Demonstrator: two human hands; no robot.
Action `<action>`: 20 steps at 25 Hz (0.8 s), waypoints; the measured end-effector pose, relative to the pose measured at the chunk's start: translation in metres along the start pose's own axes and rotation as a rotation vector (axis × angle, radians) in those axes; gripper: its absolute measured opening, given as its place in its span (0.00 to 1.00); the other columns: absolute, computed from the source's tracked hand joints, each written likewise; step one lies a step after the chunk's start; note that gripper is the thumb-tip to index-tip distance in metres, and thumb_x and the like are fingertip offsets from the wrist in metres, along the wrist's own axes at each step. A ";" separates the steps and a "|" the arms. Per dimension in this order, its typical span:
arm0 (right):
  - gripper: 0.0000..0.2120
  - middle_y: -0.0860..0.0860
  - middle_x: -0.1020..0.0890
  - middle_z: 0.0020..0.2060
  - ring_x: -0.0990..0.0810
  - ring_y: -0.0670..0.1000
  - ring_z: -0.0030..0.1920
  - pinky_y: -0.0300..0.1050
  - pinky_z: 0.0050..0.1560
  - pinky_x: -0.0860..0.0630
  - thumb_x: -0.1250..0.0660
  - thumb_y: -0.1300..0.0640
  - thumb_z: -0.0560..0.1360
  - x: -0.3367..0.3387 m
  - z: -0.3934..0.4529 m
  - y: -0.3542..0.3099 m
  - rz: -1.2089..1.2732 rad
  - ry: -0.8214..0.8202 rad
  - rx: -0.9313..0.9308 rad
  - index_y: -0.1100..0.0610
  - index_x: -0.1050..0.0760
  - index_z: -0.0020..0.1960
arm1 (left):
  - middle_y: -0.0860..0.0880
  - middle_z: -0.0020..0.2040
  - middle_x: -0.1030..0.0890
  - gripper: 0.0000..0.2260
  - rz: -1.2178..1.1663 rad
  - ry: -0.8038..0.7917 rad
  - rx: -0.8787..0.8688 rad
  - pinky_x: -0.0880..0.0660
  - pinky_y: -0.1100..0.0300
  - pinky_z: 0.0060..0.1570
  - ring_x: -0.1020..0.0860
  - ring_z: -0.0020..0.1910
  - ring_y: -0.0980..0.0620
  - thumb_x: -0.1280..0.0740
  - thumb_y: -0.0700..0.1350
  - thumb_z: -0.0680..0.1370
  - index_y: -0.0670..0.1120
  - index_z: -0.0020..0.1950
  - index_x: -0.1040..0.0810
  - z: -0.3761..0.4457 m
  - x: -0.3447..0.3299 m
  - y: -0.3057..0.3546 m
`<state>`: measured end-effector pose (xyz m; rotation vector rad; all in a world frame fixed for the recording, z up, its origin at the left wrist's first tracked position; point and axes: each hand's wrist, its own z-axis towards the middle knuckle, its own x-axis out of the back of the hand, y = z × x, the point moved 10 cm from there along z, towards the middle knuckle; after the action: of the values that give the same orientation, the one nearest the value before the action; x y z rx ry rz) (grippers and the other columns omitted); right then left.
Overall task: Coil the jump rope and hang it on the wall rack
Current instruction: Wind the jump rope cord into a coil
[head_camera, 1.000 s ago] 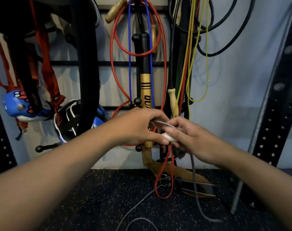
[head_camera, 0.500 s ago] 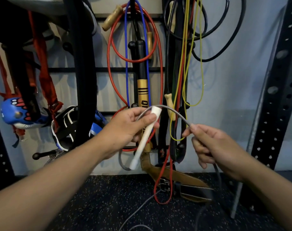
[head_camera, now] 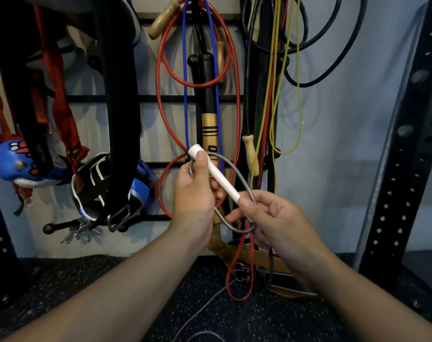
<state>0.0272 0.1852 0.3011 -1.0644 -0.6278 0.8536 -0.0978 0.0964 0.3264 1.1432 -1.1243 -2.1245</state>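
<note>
The jump rope has a white handle [head_camera: 216, 172] and a thin grey cord [head_camera: 237, 175]. My left hand [head_camera: 194, 193] grips the handle near its top end, thumb along it, with the handle slanting down to the right. My right hand [head_camera: 276, 223] pinches the cord at the handle's lower end, where the cord curls into one small loop between both hands. The rest of the cord drops to the floor [head_camera: 205, 304]. The wall rack [head_camera: 160, 97] of black rails and pegs is straight ahead, behind my hands.
Red [head_camera: 160, 95], blue, yellow [head_camera: 300, 107] and black ropes hang from the rack, with a black-and-gold bat [head_camera: 208, 129]. Boxing gloves [head_camera: 15, 161] and a wide black belt [head_camera: 118, 95] hang left. A leather belt [head_camera: 254, 257] lies on the speckled floor. A perforated steel upright [head_camera: 407, 156] stands right.
My left hand turned the handle so its free end now points up-left. My right hand moved in from the cord to the handle's lower end, closing the cord into a small loop.
</note>
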 end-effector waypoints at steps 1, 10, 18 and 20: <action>0.09 0.55 0.11 0.43 0.38 0.45 0.23 0.38 0.24 0.41 0.33 0.55 0.81 -0.003 0.000 0.000 -0.011 -0.025 -0.006 0.56 0.19 0.59 | 0.52 0.32 0.28 0.17 -0.007 0.024 0.008 0.23 0.60 0.34 0.26 0.26 0.60 0.38 0.54 0.84 0.40 0.58 0.23 0.002 0.005 0.000; 0.14 0.46 0.26 0.27 0.34 0.52 0.28 0.50 0.30 0.36 0.35 0.50 0.82 0.009 0.019 -0.043 -0.578 -0.189 0.059 0.54 0.20 0.40 | 0.51 0.56 0.15 0.09 0.731 -0.346 -0.170 0.21 0.53 0.56 0.17 0.56 0.52 0.29 0.46 0.79 0.52 0.59 0.16 0.025 0.014 0.065; 0.13 0.53 0.19 0.30 0.31 0.48 0.29 0.45 0.33 0.33 0.31 0.45 0.78 0.005 0.027 -0.080 -0.784 -0.330 0.140 0.52 0.17 0.43 | 0.42 0.38 0.19 0.23 1.534 -1.024 -0.334 0.23 0.57 0.38 0.23 0.33 0.49 0.48 0.59 0.85 0.46 0.46 0.22 -0.021 -0.083 0.040; 0.11 0.53 0.15 0.32 0.29 0.44 0.27 0.37 0.31 0.33 0.27 0.45 0.74 0.013 0.024 -0.085 -0.682 -0.292 0.136 0.53 0.16 0.45 | 0.45 0.37 0.24 0.21 1.578 -1.058 -0.386 0.25 0.53 0.42 0.27 0.34 0.51 0.49 0.57 0.86 0.50 0.41 0.25 -0.023 -0.082 0.034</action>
<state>0.0400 0.1879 0.3890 -0.5373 -1.0825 0.4397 -0.0334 0.1261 0.3844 -1.0163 -1.1696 -1.2714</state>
